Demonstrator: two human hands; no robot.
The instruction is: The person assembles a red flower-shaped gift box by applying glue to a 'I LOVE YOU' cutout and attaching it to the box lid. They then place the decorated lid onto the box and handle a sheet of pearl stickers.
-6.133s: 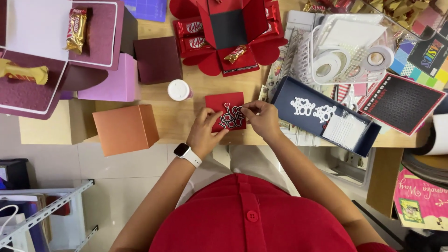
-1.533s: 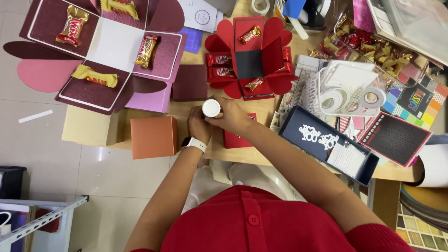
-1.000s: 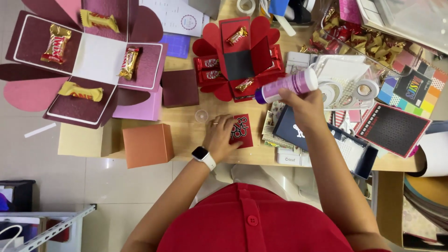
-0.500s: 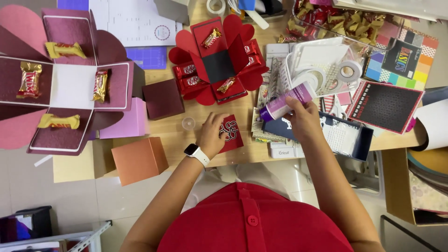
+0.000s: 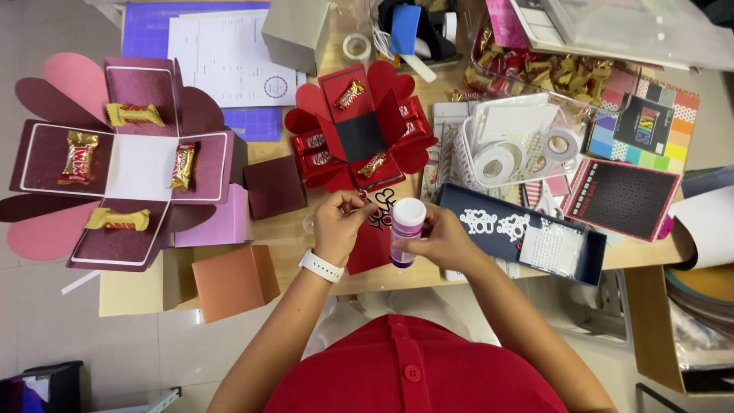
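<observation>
Head view, looking down on a cluttered wooden tabletop (image 5: 290,233). Item: glue bottle (image 5: 406,232), a small upright cylinder with purple body and white round cap, held above the near edge of the tabletop, just right of the red card (image 5: 372,243). Item: red card, dark red, with a black cut-out lettering piece (image 5: 380,208) at its upper part; it lies at the tabletop's near edge, partly covered by fingers. Right hand (image 5: 446,239): closed around the glue bottle from the right, fingers wrapped on its body, forearm running down to the lower right. Left hand (image 5: 341,226): wrist with a white watch (image 5: 320,266), fingers curled in a narrow pinch at the black lettering, resting on the card. Nearby: red unfolded box (image 5: 358,138) with wrapped chocolates just beyond the hands; navy tray (image 5: 523,233) to the right; orange box (image 5: 234,281) to the left.
</observation>
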